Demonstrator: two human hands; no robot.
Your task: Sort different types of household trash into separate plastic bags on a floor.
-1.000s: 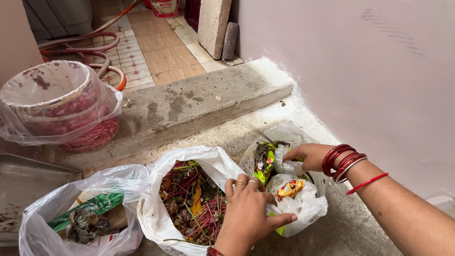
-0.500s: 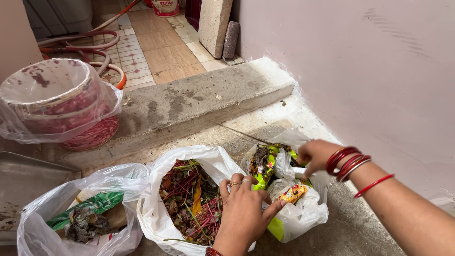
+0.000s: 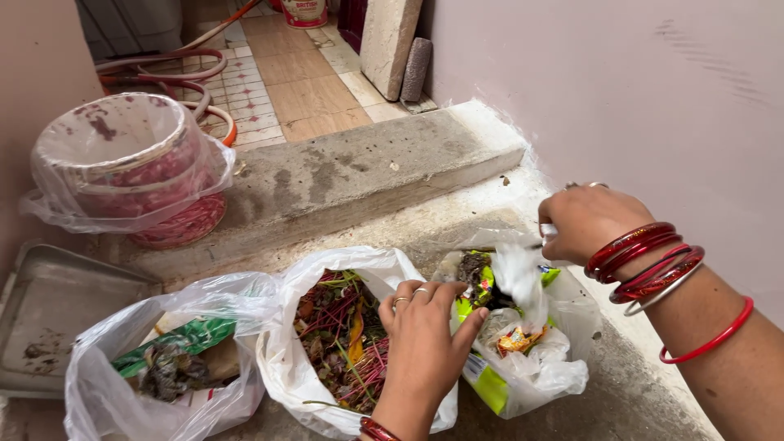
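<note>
Lower centre of frame: left hand (image 3: 420,339) rests half-open across the rims of two bags on the concrete floor (image 3: 621,392), fingers spread, gripping nothing firmly. Right hand (image 3: 584,220), centre right, is fisted on a pinch of clear plastic lifted from the wrapper bag (image 3: 531,359). Vegetable-scrap bag (image 3: 327,327) sits touching it at left. Judged step: drawing the bag mouth up. Next move likely needs the left hand to steady the bag body.

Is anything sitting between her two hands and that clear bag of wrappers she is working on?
Nothing visible does. The right hand already pinches the clear plastic bag of wrappers by its raised edge, and the left hand rests directly against the bag's side.
</note>
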